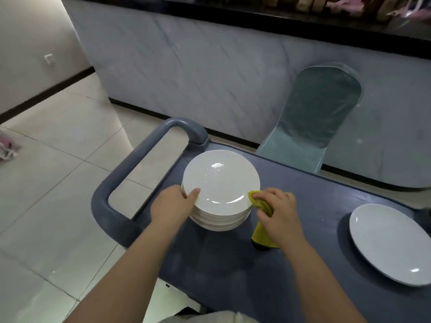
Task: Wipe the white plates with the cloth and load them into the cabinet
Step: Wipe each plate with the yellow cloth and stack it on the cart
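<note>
A stack of several white plates [221, 183] stands on the blue-grey cart top [310, 206]. My left hand [173, 205] grips the left rim of the top plate, thumb lying on its upper face. My right hand [278, 213] holds a yellow cloth [264, 226] bunched in its fingers, pressed against the right rim of the top plate; the cloth's tail hangs down to the cart. One more white plate [389, 243] lies alone on the cart at the right.
The cart's curved grey handle [130, 166] loops out to the left over the tiled floor. A teal chair [314, 122] stands behind the cart against a marble-faced counter [210, 73]. A pink object [8, 145] lies on the floor at far left.
</note>
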The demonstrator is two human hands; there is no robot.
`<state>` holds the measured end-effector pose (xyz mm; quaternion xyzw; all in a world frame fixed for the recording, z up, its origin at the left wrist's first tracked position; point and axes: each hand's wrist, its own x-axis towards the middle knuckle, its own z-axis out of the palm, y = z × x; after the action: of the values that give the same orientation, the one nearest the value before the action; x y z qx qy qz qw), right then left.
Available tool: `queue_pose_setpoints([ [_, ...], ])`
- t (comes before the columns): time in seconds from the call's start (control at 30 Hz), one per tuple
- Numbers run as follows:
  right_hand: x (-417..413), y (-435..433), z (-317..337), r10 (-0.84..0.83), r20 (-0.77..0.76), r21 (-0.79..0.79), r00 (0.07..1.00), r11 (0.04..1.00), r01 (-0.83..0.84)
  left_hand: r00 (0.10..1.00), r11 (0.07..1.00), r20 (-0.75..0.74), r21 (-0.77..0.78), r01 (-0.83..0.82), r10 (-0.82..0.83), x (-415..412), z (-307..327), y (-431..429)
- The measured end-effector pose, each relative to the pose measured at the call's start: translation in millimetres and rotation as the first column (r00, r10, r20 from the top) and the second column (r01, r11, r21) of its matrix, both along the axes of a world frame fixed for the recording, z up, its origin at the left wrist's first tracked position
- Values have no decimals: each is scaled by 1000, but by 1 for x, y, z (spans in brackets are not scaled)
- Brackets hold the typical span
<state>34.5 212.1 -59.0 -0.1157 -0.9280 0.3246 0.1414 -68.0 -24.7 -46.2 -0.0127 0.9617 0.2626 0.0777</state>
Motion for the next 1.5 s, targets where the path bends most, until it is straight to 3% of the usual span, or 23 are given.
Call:
queue_pose_setpoints([
  [0.1,-2,0,0,-12,-17,4,1000,1000,12,999,993,28,-113,34,-31,-7,8,8],
  [0.27,-7,2,1,-39,-28,-4,999,999,39,985,985,172,164,-53,24,-19,3,-4],
  [0.4,-11,5,2,-63,-47,-12,997,998,62,980,987,199,160,-23,-10,-28,1,-10],
  [0.57,-10,12,6,-87,-50,-19,995,996,86,978,951,206,298,-76,14,-37,-1,-22],
  [0.7,-6,18,11,-107,-58,-22,993,994,106,968,849,232,488,-202,96,-42,10,-26],
  [0.77,-6,20,13,-109,-61,-17,992,994,108,978,808,169,554,-200,126,-52,19,-28],
  [0.83,-7,20,15,-112,-64,-10,992,994,112,981,819,137,543,-189,136,-64,28,-29],
  [0.97,-9,15,15,-127,-81,-43,989,991,124,946,847,301,466,-257,121,-66,26,-25],
  [1.07,-8,11,12,-113,-75,-47,991,993,109,947,888,310,408,-213,85,-57,13,-19],
  [1.2,-6,7,11,-102,-69,-60,992,993,98,921,792,367,520,-320,130,-54,3,-17],
  [1.4,-5,3,12,-85,-55,-31,995,996,84,945,708,274,630,-318,180,-55,17,-12],
  [1.5,-6,0,14,-74,-75,-28,994,997,72,972,739,170,632,-234,163,-61,42,-8],
])
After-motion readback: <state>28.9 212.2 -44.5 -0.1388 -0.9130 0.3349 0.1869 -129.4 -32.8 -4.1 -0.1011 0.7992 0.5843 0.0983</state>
